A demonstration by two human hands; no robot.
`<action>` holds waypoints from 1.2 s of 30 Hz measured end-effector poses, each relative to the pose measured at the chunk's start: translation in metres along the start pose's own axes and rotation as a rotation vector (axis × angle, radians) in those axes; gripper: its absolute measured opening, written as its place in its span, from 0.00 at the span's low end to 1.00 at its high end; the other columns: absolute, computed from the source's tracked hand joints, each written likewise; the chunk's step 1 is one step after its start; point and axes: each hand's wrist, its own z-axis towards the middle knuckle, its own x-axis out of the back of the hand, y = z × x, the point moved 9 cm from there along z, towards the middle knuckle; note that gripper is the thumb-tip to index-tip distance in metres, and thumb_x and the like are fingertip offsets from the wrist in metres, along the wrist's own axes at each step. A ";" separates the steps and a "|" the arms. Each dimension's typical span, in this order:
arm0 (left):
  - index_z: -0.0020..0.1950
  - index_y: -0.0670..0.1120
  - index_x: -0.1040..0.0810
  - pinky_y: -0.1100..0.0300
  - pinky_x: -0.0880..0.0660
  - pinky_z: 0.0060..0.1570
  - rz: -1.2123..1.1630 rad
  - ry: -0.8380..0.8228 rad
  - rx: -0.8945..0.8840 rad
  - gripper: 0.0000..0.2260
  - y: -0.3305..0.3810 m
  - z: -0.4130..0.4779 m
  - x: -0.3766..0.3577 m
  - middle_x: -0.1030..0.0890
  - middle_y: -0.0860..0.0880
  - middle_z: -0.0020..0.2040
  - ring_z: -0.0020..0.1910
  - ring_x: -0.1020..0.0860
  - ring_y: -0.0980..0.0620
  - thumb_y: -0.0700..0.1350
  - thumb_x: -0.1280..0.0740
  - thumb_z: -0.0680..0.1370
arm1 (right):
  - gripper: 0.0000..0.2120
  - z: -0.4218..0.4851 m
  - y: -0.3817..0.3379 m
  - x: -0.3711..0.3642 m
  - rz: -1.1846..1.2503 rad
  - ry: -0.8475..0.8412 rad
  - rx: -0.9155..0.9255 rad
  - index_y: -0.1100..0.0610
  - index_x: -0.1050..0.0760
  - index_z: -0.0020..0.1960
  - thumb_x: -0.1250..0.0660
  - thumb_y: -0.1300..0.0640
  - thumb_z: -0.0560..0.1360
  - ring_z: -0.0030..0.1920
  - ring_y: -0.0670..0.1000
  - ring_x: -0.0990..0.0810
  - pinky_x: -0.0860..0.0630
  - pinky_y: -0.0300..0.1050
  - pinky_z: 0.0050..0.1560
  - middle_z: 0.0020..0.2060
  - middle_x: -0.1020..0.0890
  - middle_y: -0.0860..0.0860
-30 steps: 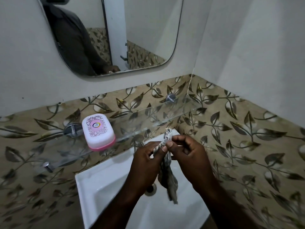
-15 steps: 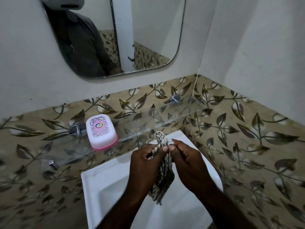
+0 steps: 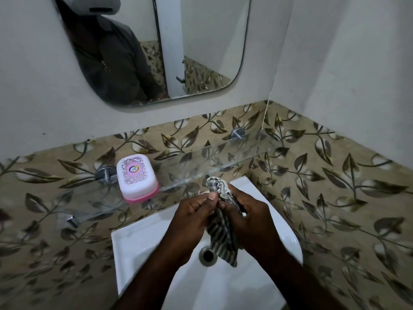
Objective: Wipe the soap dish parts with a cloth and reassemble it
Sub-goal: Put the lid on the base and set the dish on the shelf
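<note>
**Progress.** The dish is found closed, with the white lid seated on the pink base. It stands on the left part of the glass shelf, just beside a chrome bracket. It is touched by neither hand and stands apart from both. No part is seen separated, and no wiping of the dish is in evidence. The task is therefore judged to be at its start. Opening, wiping of each part and reassembly are all left to be done.

**Hands.** The cloth, dark and striped, is held over the sink, above the drain. The left hand is clenched round it near the bunched upper end. The right hand is likewise closed round it from the other side. The upper end is seen projecting above the hands, and the lower end hangs free below them. The step in hand is judged to be preparation of the cloth, by gathering or wringing. Which of the two cannot be told.

**Change.** A second ago the cloth hung as a thin twisted strip; it is now spread wider between the hands. The bunch above the hands is fuller than half a second ago. The grip of both hands is unaltered. The dish is recorded in the same place on the shelf, lid on.
</note>
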 end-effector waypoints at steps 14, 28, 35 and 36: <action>0.48 0.51 0.15 0.46 0.19 0.49 0.116 0.327 -0.138 0.14 0.009 0.016 0.026 0.13 0.49 0.44 0.46 0.15 0.49 0.53 0.40 0.82 | 0.10 0.038 0.020 0.085 -0.054 0.071 -0.060 0.53 0.24 0.47 0.43 0.52 0.81 0.39 0.42 0.20 0.26 0.31 0.39 0.38 0.17 0.50; 0.59 0.37 0.21 0.50 0.23 0.53 -0.277 -0.225 0.474 0.11 -0.106 -0.022 -0.078 0.18 0.37 0.57 0.53 0.19 0.43 0.41 0.36 0.80 | 0.22 -0.083 0.106 0.032 1.154 -0.449 -1.069 0.69 0.25 0.60 0.39 0.50 0.80 0.53 0.63 0.17 0.21 0.57 0.54 0.57 0.21 0.68; 0.61 0.36 0.22 0.52 0.18 0.47 -0.423 -0.096 0.507 0.13 -0.100 -0.003 -0.059 0.18 0.35 0.58 0.52 0.17 0.41 0.36 0.34 0.78 | 0.17 -0.057 0.137 0.052 0.863 -0.158 -0.922 0.61 0.24 0.60 0.35 0.71 0.73 0.55 0.60 0.18 0.18 0.52 0.49 0.56 0.18 0.62; 0.62 0.35 0.23 0.52 0.18 0.47 -0.336 -0.110 0.536 0.13 -0.102 -0.004 -0.061 0.19 0.34 0.58 0.51 0.17 0.41 0.35 0.35 0.78 | 0.17 -0.063 0.140 0.046 0.863 -0.177 -0.963 0.62 0.25 0.62 0.37 0.72 0.75 0.56 0.61 0.18 0.18 0.53 0.48 0.56 0.18 0.61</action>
